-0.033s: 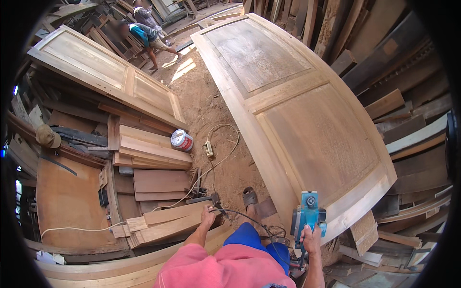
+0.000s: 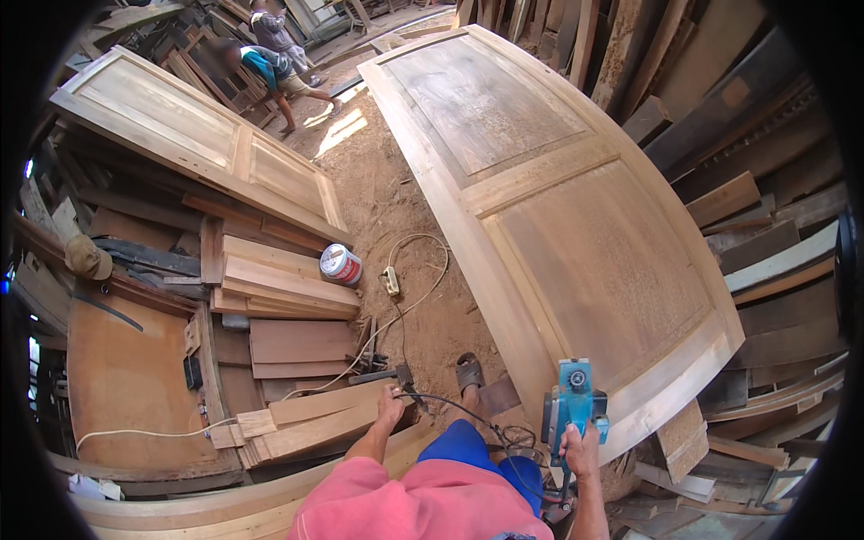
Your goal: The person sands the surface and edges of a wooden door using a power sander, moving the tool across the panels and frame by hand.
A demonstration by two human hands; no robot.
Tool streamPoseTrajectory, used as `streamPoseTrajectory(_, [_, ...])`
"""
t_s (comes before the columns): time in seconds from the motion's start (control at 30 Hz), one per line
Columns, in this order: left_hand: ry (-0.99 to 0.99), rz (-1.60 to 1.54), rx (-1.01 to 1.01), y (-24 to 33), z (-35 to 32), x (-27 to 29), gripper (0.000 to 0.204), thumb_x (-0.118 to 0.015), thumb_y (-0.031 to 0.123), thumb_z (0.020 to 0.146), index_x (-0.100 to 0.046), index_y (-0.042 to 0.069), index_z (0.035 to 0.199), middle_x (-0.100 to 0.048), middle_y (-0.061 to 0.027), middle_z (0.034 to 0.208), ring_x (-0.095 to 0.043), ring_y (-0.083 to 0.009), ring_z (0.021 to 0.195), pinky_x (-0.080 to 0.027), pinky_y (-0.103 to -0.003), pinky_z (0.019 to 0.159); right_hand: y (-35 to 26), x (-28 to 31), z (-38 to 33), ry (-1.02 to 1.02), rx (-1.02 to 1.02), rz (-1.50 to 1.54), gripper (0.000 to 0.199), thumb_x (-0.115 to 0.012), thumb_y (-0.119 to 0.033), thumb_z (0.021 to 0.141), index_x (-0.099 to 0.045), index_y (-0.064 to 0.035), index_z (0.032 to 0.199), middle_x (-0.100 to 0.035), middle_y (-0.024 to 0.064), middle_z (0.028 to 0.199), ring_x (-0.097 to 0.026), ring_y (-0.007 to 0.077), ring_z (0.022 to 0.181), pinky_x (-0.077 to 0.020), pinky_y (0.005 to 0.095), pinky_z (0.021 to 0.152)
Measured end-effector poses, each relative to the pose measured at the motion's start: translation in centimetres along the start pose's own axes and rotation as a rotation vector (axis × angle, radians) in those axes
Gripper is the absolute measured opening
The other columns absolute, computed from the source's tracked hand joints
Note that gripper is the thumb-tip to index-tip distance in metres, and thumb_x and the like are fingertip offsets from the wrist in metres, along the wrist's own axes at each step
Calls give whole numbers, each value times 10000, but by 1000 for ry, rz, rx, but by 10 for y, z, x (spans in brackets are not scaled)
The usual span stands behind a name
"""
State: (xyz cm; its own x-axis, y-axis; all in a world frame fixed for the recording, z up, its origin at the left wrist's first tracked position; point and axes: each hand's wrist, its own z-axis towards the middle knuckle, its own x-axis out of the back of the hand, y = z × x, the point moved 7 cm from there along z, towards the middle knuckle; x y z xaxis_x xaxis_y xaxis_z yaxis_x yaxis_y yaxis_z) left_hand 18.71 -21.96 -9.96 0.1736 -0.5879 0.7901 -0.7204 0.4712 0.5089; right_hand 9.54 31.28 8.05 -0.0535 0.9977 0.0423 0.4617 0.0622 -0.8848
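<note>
We have our right hand (image 2: 580, 448) wrapped around the rear handle of a blue planer (image 2: 572, 400), fingers closed, and the planer sits in front of us to the right, at the near corner of a big panelled door (image 2: 603, 256). Whether its base touches the wood we cannot tell from above. Our left hand (image 2: 391, 403) is out to the other side, over the end of some stacked boards (image 2: 328, 412), its fingers pinched on what looks like the dark cord (image 2: 447, 398).

We judge the planer stiff, hard-shelled and rather heavy for one hand, with most of its weight ahead of the grip, so the nose may dip. The rear handle is the sound place to hold it, and the front of the body would suit a second hand; we would keep fingers clear of the underside. The cord looks light and bendy, with loose loops near our knee (image 2: 522, 475) that could snag, so we would best hold it with slack, away from the base.
</note>
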Motion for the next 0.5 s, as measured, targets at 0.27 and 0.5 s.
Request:
streamPoseTrajectory(0.27, [-154, -44, -45, 33, 78, 20, 308, -465, 234, 1035, -515, 86, 1300, -662, -299, 1169, -608, -489, 1167, -457, -509, 994, -23, -92, 119, -165, -46, -306, 480, -660, -445, 909, -626, 28, 986, -610, 88, 637, -599, 167, 548, -494, 354, 546])
streamPoseTrajectory(0.5, [-196, 27, 20, 27, 136, 20, 358, -482, 266, 1037, -526, 28, 1301, -665, -286, 1179, -609, -462, 1185, -453, -507, 1029, -121, -176, 245, -237, -45, -307, 437, -639, -429, 951, -618, 8, 974, -573, 51, 623, -571, 154, 539, -467, 340, 525])
